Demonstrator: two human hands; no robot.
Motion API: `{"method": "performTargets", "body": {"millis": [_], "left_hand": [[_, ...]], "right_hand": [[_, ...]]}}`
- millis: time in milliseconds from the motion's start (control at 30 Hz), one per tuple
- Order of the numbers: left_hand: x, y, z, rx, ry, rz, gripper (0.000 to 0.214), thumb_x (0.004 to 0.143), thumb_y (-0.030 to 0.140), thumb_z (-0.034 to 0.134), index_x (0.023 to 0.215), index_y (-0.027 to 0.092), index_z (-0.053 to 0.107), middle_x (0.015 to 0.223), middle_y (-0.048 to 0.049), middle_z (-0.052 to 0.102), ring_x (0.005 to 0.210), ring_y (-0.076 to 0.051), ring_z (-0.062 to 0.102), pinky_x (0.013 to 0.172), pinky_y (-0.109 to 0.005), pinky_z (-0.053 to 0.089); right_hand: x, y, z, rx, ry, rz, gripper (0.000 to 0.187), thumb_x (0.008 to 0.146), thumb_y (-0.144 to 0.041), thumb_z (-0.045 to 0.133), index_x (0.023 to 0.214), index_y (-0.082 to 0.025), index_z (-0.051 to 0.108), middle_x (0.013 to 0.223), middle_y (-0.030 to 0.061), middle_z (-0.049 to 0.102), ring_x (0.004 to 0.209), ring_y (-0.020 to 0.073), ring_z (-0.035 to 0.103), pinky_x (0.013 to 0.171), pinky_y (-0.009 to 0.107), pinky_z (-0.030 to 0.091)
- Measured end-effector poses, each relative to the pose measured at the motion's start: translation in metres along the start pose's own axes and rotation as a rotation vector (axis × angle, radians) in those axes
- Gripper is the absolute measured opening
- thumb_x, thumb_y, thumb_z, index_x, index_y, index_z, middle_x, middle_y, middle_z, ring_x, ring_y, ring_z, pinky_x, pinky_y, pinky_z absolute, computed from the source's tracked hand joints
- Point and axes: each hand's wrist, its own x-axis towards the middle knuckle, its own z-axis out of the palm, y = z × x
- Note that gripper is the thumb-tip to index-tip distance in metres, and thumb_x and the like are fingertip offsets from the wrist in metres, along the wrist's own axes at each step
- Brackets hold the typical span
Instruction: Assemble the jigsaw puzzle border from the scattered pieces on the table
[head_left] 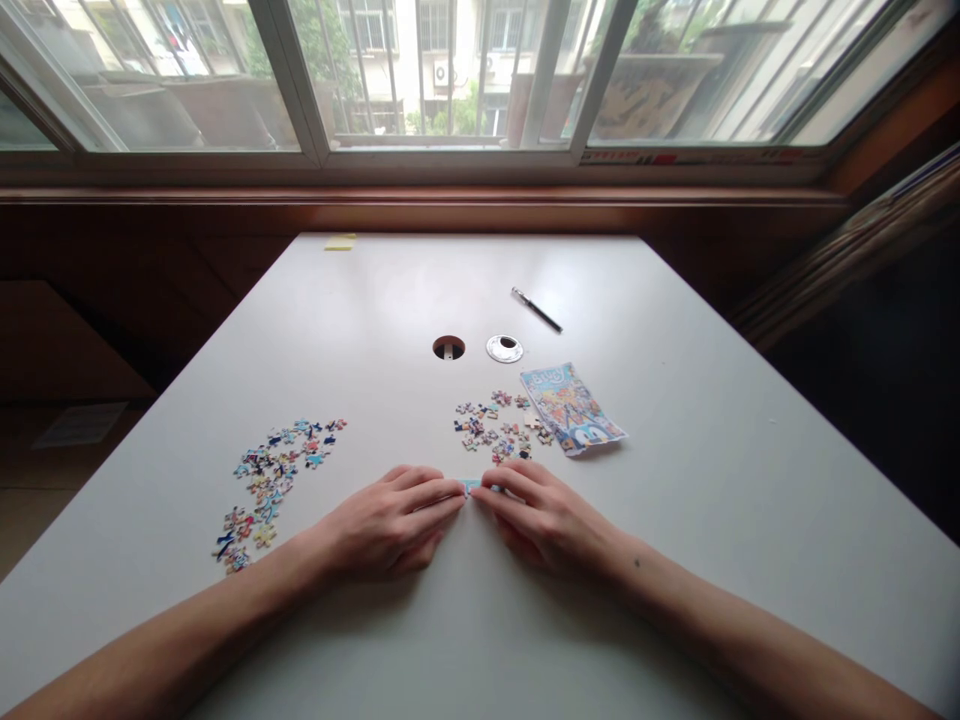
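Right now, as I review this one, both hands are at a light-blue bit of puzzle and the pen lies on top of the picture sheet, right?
The pen is misplaced: the head view shows it lying on the white table, beyond the picture sheet and apart from it. The rest stands.

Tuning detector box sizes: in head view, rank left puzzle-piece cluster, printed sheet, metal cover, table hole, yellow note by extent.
1. Left puzzle-piece cluster
2. Printed sheet
3. Metal cover and table hole: too alike to rank
4. Yellow note
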Motion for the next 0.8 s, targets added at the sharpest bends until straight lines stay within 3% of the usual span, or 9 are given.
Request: {"method": "performTargets", "body": {"millis": [300,467,800], "left_hand": [[0.011,0.009,-0.003,-0.015,-0.061,-0.014,0.034,0.092,0.013,0.05,0.126,0.011,0.057,0.119,-0.0152,0.067,0.115,-0.025,0.061,0.1,-0.039,0.054],[0.013,0.011,-0.001,-0.039,-0.069,-0.054,0.028,0.091,0.013,0.05,0.117,0.011,0.059,0.118,-0.0152,0.065,0.113,-0.026,0.058,0.099,-0.038,0.051],[0.009,0.003,-0.002,-0.24,-0.046,-0.171,0.027,0.093,0.011,0.048,0.117,0.019,0.057,0.126,-0.0093,0.063,0.114,-0.024,0.054,0.101,-0.041,0.041]], "right_hand": [[0.004,-0.012,0.003,-0.108,-0.083,0.066,0.026,0.097,-0.014,0.046,0.12,-0.012,0.059,0.106,0.0136,0.064,0.099,0.0253,0.056,0.085,0.04,0.05],[0.004,-0.018,0.008,-0.179,-0.057,0.073,0.028,0.098,-0.013,0.043,0.122,-0.011,0.057,0.107,0.0144,0.063,0.1,0.0258,0.055,0.086,0.041,0.048],[0.002,-0.012,0.012,-0.079,0.014,0.134,0.04,0.086,-0.005,0.047,0.124,-0.015,0.053,0.113,0.0133,0.062,0.104,0.026,0.053,0.089,0.042,0.047]]}}
